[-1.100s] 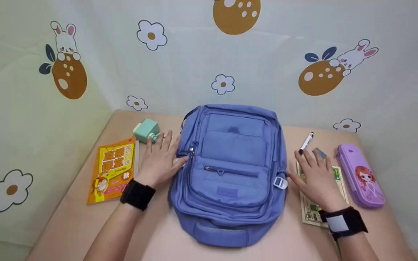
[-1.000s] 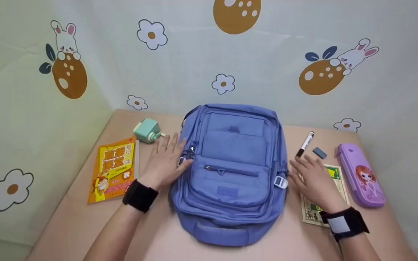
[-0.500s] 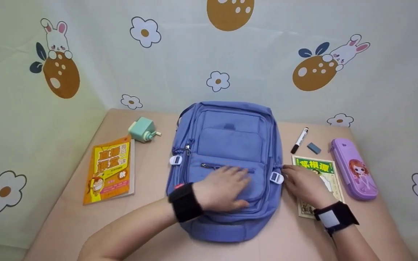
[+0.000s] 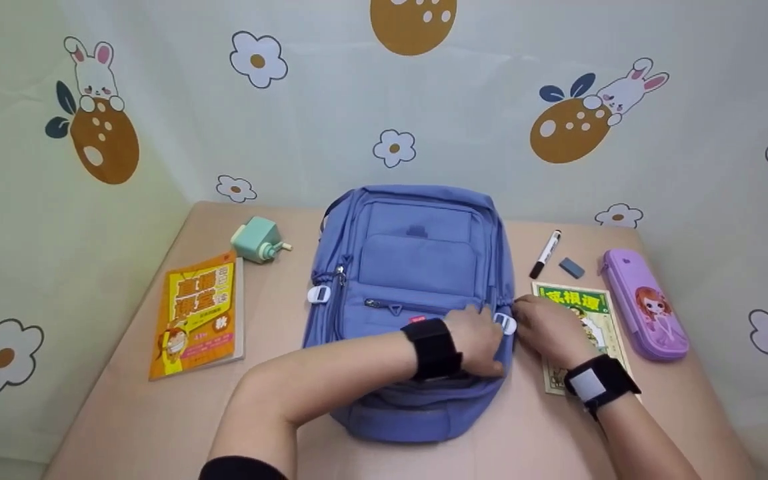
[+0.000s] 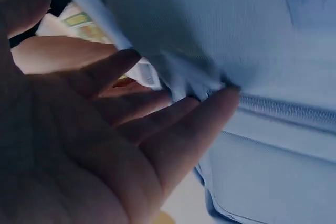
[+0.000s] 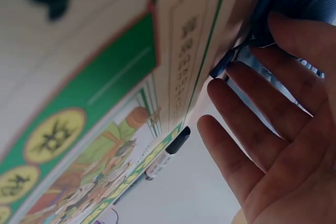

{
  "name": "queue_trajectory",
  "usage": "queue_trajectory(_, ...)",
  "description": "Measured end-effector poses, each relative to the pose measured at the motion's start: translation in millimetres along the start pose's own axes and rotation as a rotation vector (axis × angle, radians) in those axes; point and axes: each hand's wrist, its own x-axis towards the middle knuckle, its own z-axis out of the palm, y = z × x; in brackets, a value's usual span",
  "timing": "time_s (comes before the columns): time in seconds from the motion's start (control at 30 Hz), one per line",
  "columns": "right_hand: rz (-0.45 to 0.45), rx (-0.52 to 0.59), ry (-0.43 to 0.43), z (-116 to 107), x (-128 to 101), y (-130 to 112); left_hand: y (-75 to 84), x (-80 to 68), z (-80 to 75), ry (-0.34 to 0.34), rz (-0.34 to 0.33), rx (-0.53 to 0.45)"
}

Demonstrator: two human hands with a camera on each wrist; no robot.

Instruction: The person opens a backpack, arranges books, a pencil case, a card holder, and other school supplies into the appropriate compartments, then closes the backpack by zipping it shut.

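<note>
Backpack (image 4: 411, 293) lies flat at tabletop (image 4: 157, 413) centre, long axis running away from the person. Both hands meet at its right edge beside the white buckle (image 4: 506, 324): left hand (image 4: 481, 340) fingers extended, apparently pressing fabric; right hand (image 4: 547, 330) relaxed, holding nothing

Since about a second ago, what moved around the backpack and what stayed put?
The left hand left the backpack's left edge, crossed its front and now rests by the white buckle on the right side. The right hand slid off the green booklet toward that buckle; its fingers touch the bag's edge. Backpack, yellow book, sharpener, marker, eraser and pencil case stayed put.
</note>
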Motion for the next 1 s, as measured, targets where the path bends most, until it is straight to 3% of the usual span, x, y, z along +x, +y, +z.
queue_trajectory(0.2, 0.005, -0.006, -0.001, 0, 1, 1, 24.3, 20.3, 11.7, 0.037, -0.144, 0.061)
queue_trajectory(0.43, 0.006, 0.0, 0.014, -3, 0, 2, 36.2, 34.9, 13.2, -0.078, -0.201, 0.145)
queue_trajectory(0.6, 0.014, 0.001, 0.02, -5, 1, 4, 25.1, 33.5, 3.7, -0.102, -0.179, 0.094)
queue_trajectory(0.8, 0.024, -0.003, 0.034, -5, 0, 5, 5.3, 26.5, -2.9, -0.043, -0.012, 0.089)
queue_trajectory(1.0, 0.098, 0.074, 0.007, -7, -1, 1, 9.2, 28.0, 6.0, 0.02, -0.045, 0.023)
